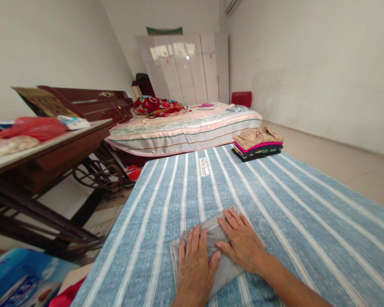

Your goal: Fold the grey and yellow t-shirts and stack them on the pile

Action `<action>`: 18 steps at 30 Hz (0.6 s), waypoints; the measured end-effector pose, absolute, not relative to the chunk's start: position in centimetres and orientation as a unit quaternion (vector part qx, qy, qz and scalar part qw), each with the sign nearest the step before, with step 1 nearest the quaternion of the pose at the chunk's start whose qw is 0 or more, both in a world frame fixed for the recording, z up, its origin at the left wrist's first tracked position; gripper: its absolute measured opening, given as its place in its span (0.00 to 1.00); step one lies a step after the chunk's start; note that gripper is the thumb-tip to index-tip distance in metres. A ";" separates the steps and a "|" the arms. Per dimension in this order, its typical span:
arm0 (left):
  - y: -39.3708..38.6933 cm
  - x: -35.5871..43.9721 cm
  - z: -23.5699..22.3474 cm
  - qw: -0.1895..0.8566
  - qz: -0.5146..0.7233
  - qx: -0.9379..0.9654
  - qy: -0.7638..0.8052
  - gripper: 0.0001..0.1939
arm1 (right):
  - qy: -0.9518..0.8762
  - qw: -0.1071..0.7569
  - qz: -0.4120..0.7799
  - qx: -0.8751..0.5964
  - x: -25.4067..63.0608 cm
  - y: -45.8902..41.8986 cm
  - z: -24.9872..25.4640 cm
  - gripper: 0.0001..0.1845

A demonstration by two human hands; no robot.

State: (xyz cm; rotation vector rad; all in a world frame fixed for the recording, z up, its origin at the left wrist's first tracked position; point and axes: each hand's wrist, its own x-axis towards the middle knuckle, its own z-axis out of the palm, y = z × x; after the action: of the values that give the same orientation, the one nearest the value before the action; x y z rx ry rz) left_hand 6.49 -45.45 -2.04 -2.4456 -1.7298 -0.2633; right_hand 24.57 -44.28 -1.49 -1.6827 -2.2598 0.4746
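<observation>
1. My left hand and right hand lie palm-down, fingers slightly spread, on the folded grey fabric directly beneath them.
2. Uneven pressure could, I judge, skew its layers and crease it.
3. Its far edge slants away from left hand to right; my hands obscure its long axis.

A blue cloth with white stripes carries a folded grey garment near the front and a stack of folded clothes at the far edge
</observation>
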 end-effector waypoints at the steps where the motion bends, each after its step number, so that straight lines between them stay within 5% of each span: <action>1: -45.6 6.8 -1.8 0.081 -0.114 -0.816 -0.561 0.25 | -0.784 0.143 0.162 -0.583 24.6 -44.3 -1.6 0.36; 7: -47.8 12.4 -0.4 0.037 -0.278 -0.841 -0.463 0.16 | -0.796 0.092 0.153 -0.578 24.8 -43.4 -2.8 0.30; 18: -51.4 16.5 -2.3 0.030 -0.303 -0.823 -0.480 0.08 | -0.787 0.111 0.174 -0.582 24.8 -43.1 -2.9 0.38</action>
State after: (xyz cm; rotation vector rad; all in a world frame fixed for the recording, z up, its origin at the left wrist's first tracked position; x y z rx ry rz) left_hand 16.46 -51.44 -2.28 -2.5378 -1.4801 -0.9330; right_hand 24.77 -43.14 -2.86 -1.7101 -2.3111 0.5098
